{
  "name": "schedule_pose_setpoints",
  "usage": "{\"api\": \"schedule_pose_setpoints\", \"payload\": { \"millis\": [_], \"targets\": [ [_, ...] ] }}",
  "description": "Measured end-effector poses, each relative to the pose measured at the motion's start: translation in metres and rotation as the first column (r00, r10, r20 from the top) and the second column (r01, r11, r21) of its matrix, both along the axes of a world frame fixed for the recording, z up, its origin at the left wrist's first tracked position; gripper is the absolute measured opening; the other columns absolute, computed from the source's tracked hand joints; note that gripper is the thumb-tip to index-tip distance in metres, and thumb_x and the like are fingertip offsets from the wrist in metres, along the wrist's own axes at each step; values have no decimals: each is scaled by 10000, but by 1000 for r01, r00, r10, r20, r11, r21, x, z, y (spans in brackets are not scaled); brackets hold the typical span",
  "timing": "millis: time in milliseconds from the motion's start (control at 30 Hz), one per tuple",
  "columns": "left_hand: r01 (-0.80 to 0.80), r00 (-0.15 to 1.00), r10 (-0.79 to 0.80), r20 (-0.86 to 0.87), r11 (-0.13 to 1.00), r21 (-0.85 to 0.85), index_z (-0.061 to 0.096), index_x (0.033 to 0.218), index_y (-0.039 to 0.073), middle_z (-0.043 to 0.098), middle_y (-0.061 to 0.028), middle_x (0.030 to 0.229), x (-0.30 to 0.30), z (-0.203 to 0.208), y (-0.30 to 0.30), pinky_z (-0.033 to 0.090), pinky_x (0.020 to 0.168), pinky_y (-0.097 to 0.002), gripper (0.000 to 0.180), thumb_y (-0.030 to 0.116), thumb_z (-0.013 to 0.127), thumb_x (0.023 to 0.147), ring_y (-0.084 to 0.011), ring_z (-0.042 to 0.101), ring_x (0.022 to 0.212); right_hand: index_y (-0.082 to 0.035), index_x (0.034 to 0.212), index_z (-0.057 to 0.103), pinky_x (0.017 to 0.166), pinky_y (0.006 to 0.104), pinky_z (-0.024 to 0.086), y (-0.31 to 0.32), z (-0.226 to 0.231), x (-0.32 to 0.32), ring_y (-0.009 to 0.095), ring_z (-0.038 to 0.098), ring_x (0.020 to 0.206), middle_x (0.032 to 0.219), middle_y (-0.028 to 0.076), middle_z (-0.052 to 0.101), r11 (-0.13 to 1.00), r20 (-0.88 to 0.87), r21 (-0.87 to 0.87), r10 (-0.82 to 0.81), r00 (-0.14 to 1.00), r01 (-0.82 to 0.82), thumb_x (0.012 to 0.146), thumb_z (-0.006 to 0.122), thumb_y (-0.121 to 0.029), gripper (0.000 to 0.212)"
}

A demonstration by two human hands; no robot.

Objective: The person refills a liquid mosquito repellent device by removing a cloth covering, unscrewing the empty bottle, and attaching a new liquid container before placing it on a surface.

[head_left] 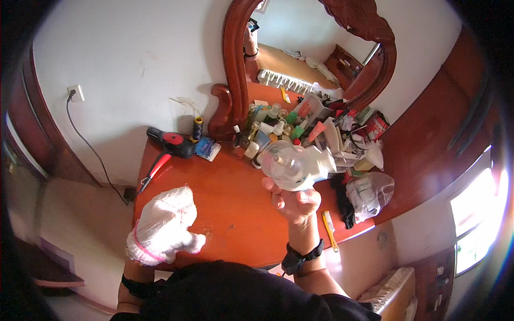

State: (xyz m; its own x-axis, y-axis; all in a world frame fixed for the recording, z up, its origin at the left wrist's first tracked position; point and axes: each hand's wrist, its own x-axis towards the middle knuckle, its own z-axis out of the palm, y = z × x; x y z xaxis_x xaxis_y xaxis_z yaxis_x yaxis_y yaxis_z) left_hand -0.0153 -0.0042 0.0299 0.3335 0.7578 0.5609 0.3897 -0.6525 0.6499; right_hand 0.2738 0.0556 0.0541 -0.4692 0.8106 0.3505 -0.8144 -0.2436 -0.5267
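Observation:
A white knitted glove with a pink cuff edge covers my left hand (166,222), held over the dresser's near left part. Its thumb stands apart from the fingers, and nothing is in it. My right hand (299,206) is bare, raised over the middle of the dresser with its palm up. Its fingers are closed around the underside of a clear plastic dome-shaped thing with a white body (284,163). Glare washes out the white part, so its exact kind is unclear. Black bands circle both wrists.
The reddish wooden dresser (230,224) carries a framed mirror (235,53). A black-and-red hair dryer (171,140) lies left, by a thread spool (198,128). Several bottles (257,139) crowd the back. A yellow comb (330,231) and a clear plastic bag (369,195) lie right.

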Motion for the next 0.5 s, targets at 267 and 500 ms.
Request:
{"api": "schedule_pose_setpoints", "payload": {
  "millis": [267, 500],
  "targets": [
    [-44, 998, 44, -38, 999, -3, 422, 644, 43, 400, -83, 666, 2, 9, -4, 377, 578, -385, 412, 195, 789, 534, -266, 438, 617, -7, 1388, 385, 501, 320, 571, 7, -1, -15, 279, 676, 766, 1195, 237, 590, 990, 255, -102, -66, 965, 95, 886, 539, -514, 730],
    [-137, 989, 128, -75, 982, -129, 468, 628, 101, 430, -1, 603, 4, 16, -6, 356, 478, -305, 476, 293, 898, 561, -157, 432, 529, -63, 1357, 426, 420, 219, 385, 8, 5, -10, 165, 513, 488, 1012, 215, 639, 991, 397, -116, -10, 918, 61, 846, 558, -559, 725]
  ]
}}
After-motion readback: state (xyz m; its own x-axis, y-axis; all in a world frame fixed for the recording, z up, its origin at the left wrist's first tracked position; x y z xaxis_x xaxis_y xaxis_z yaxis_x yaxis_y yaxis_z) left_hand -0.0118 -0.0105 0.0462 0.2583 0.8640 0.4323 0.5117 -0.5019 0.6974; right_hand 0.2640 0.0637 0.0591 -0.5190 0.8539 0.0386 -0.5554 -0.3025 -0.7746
